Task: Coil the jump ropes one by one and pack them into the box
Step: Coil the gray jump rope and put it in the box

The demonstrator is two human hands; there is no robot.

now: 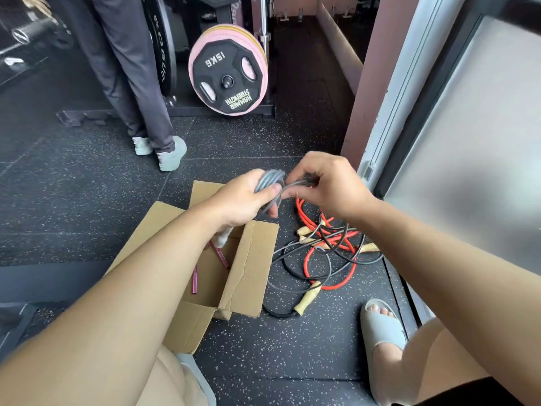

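Head view: the main risk is the grey jump rope (270, 179) springing loose before it is packed. Its loops are bunched only under the left hand's (244, 202) thumb and fingers, and a slip there would probably let the stiff cord unwind. A second risk lies on the floor (263, 361). If a trailing end of the grey cord runs down into the pile of red and black ropes (330, 247), a hard pull from the right hand (326, 183) could snag or drag that tangle. I cannot tell whether such an end is there.

Both forearms reach forward and meet just above the far right corner of the cardboard box (251, 268). The left hand grips the coil, knuckles up, thumb pressed across the loops. The right hand, close beside it, arches over with its fingers curled, pinching a strand that leads into the coil.

Inside the open box, near and left of the hands, lie slim pink handles (222, 257). The pile, with its wooden handles (306, 298), lies right of the box.
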